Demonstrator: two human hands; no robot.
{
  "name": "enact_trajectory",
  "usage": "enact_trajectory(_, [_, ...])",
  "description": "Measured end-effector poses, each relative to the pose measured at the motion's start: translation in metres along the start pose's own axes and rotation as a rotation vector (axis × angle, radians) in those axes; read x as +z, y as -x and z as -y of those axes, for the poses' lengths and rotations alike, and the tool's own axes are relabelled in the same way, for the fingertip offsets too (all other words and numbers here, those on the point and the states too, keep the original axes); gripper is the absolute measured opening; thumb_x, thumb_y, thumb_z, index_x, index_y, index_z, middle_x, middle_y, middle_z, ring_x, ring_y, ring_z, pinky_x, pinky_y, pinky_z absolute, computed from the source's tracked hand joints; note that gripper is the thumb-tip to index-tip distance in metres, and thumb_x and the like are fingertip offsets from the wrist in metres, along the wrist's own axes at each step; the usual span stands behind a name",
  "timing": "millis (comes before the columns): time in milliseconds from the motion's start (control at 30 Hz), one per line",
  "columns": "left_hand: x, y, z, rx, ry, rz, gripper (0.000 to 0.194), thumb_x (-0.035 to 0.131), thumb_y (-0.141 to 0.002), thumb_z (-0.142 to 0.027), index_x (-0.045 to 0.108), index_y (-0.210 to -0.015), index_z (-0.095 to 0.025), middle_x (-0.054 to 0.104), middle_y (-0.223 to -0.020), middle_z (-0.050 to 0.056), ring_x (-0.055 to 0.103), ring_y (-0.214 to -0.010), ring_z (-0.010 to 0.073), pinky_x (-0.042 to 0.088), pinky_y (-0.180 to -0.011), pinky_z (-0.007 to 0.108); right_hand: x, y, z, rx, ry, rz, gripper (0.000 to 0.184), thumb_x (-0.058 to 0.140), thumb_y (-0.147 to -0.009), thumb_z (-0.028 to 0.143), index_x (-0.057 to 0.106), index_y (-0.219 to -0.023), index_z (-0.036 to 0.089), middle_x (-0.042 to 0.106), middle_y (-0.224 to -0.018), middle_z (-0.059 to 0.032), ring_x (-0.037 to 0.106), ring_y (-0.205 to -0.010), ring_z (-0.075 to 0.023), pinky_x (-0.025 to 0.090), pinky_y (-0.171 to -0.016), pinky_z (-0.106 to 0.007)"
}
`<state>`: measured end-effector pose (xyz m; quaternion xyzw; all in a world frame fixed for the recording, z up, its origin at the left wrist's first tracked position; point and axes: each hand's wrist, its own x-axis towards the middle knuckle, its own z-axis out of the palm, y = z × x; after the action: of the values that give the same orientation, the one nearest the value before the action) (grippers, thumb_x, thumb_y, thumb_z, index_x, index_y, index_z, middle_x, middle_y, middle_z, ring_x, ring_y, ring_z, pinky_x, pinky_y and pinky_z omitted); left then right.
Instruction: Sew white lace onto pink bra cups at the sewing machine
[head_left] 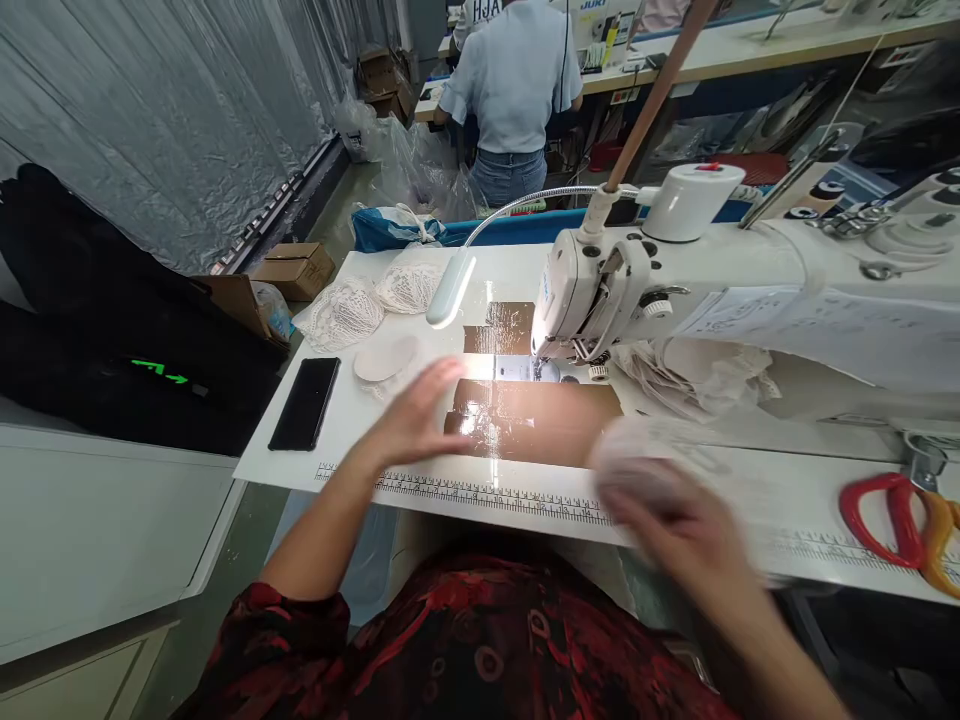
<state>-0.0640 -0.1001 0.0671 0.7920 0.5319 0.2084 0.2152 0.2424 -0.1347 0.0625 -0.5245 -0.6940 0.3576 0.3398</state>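
My left hand [412, 418] hovers over the white sewing table with thumb and fingers apart and nothing in it. Just beyond it lies a pale round fabric cup [386, 362]. My right hand [679, 515] is smeared by motion near the table's front edge, its fingers closed round a whitish, rounded fabric cup [630, 450]. Between the hands is the brown taped plate [517, 420] in front of the sewing machine [592, 290], whose needle area is lit. Behind the right hand, pale lace pieces [690, 375] are heaped under the machine arm.
Two lace cups [345, 310] sit at the table's back left, near a black phone [304, 404]. A lamp [451, 288] bends over the table. Scissors [892, 520] with red and orange handles lie at the right edge. Another person [517, 90] sits beyond, facing away.
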Motion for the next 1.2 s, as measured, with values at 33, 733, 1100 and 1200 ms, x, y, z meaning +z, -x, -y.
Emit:
enact_trajectory(33, [0.005, -0.001, -0.016, 0.124, 0.175, 0.122, 0.086, 0.074, -0.071, -0.046, 0.033, -0.142, -0.02, 0.042, -0.143, 0.014, 0.042, -0.131, 0.0283, 0.038, -0.108, 0.041, 0.014, -0.001, 0.006, -0.074, -0.06, 0.17, 0.025, 0.058, -0.083, 0.045, 0.066, -0.079, 0.021, 0.068, -0.074, -0.0047, 0.063, -0.066, -0.0209, 0.051, -0.057, -0.032])
enact_trajectory(733, [0.042, 0.028, -0.042, -0.078, 1.114, 0.11, 0.087, 0.074, -0.071, -0.05, 0.031, -0.145, -0.031, 0.057, -0.114, 0.009, 0.061, -0.081, 0.0148, 0.051, -0.072, 0.027, 0.057, -0.018, -0.004, 0.406, -0.985, 0.504, 0.031, 0.077, -0.069, 0.038, 0.062, -0.088, 0.019, 0.067, -0.076, -0.0008, 0.06, -0.064, -0.0149, 0.047, -0.058, -0.026])
enact_trajectory(1100, [0.054, 0.042, -0.036, -0.42, 1.172, 0.08, 0.021, 0.063, -0.066, -0.016, 0.065, -0.087, -0.014, 0.062, -0.07, -0.001, 0.054, -0.057, 0.009, 0.049, -0.055, 0.021, 0.066, -0.023, -0.02, 0.24, -0.822, 0.066, 0.035, 0.074, -0.072, 0.039, 0.044, -0.075, 0.023, 0.047, -0.065, 0.0068, 0.044, -0.055, -0.0088, 0.038, -0.05, -0.021])
enact_trajectory(1200, [0.057, 0.041, -0.04, -0.455, 1.226, -0.013, 0.024, 0.059, -0.066, -0.014, 0.062, -0.09, -0.015, 0.061, -0.071, -0.001, 0.055, -0.057, 0.009, 0.05, -0.054, 0.021, 0.063, -0.023, -0.019, 0.235, -0.698, 0.1, 0.03, 0.064, -0.08, 0.046, 0.054, -0.095, 0.023, 0.058, -0.078, 0.0011, 0.054, -0.066, -0.013, 0.046, -0.06, -0.025])
